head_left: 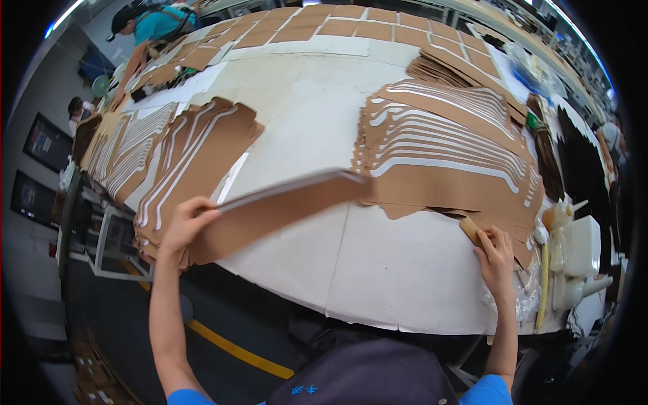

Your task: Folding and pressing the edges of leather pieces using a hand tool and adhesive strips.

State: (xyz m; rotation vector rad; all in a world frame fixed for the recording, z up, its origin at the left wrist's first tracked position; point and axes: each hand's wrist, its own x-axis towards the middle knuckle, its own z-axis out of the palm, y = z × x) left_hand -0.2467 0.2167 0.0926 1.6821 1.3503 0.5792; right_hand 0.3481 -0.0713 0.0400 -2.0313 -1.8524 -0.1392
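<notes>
My left hand point(185, 228) grips the near-left end of a long brown flat piece point(270, 219) with a pale strip along one edge; it is raised, tilted and motion-blurred over the white tabletop point(351, 270). My right hand point(495, 252) is closed on a small tan block point(470, 230) at the near edge of a large fanned stack of brown pieces point(445, 185), many bearing curved white strips. Another fanned stack point(189, 155) of similar striped pieces lies on the left, partly behind the lifted piece.
Brown rectangles point(374, 30) line the far table. A person in teal point(152, 27) works back left; others stand farther off at both sides. At right are dark strips point(577, 158), a white plastic container point(580, 246), bottles and a yellow rod point(543, 297). A metal frame point(108, 260) sits left.
</notes>
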